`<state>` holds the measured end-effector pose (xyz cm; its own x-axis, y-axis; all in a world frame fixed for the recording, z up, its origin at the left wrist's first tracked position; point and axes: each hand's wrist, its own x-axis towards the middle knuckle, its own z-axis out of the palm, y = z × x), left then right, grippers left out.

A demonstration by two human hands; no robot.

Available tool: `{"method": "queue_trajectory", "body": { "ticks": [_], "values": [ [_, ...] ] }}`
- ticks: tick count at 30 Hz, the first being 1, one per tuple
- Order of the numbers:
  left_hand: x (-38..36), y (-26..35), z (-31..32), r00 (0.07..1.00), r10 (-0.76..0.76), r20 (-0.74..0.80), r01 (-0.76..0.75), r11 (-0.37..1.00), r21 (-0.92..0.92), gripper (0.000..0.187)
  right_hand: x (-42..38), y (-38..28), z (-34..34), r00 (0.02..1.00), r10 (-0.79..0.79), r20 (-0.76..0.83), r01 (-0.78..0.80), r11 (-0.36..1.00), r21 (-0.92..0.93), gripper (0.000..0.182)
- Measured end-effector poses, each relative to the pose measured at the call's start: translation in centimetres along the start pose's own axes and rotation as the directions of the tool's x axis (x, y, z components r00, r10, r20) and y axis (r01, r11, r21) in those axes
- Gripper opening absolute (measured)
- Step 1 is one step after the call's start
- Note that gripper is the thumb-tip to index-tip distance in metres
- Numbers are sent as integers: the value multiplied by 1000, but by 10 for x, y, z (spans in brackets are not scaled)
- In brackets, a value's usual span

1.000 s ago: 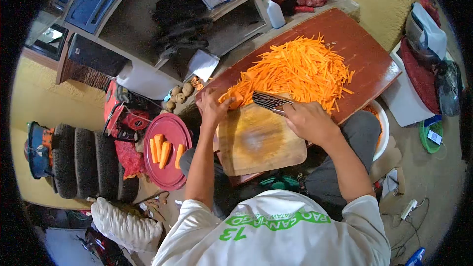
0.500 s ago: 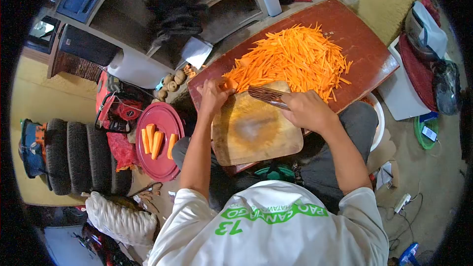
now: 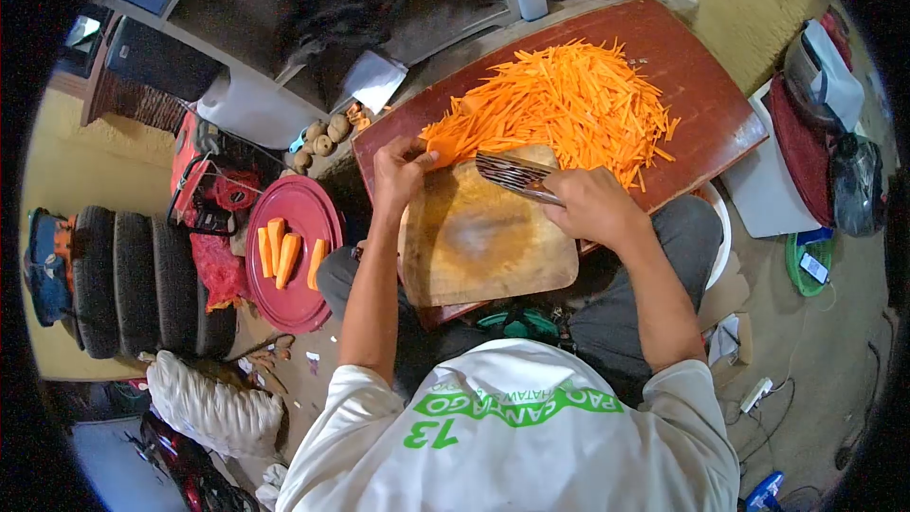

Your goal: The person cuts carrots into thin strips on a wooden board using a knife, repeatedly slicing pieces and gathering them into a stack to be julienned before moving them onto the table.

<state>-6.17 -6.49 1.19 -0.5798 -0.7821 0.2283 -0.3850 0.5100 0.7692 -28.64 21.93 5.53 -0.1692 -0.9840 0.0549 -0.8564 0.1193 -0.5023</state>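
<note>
1. We pinch a small orange carrot piece (image 3: 440, 151) between the thumb and fingers of our left hand (image 3: 400, 171), at the near left edge of the heap.
2. Our right hand (image 3: 595, 206) is closed around the end of a dark, ridged metal cutter (image 3: 512, 173), its slotted blade pointing left over the far edge of the board.
3. Below the cutter we have a worn, pale wooden cutting board (image 3: 488, 245), stained orange-brown in the middle and lying at the near edge of a reddish-brown wooden table (image 3: 697, 100).
4. Our loose heap of thin orange carrot strips (image 3: 578, 109) covers much of the table beyond the board, with its left end close to our left hand.
5. To our left, four peeled orange carrot chunks (image 3: 287, 261) lie on a round, dark pink plastic tray (image 3: 289, 308), apart from the table.
6. To our right, a white round basin (image 3: 725, 232) shows partly beside our knee.
</note>
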Motion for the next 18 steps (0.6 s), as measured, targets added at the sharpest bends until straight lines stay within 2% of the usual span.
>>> {"method": "queue_trajectory", "body": {
  "ticks": [4,7,10,16,18],
  "values": [
    [-5,11,7,998,16,-55,-16,1000,-11,25,2,-3,-1,1000,-6,18,6,1000,5,23],
    [-2,8,13,994,26,-105,-20,998,54,30,1,-3,-1,1000,-3,9,3,1000,14,24],
    [-1,2,16,991,105,-83,-98,991,90,32,0,-4,-3,1000,-11,0,11,1000,26,24],
    [-2,9,6,981,194,26,-191,925,329,27,0,-3,-1,1000,-2,8,2,1000,21,23],
    [0,7,8,983,180,37,-182,919,350,30,-1,-2,-2,1000,-11,-3,11,999,31,23]
  ]
}}
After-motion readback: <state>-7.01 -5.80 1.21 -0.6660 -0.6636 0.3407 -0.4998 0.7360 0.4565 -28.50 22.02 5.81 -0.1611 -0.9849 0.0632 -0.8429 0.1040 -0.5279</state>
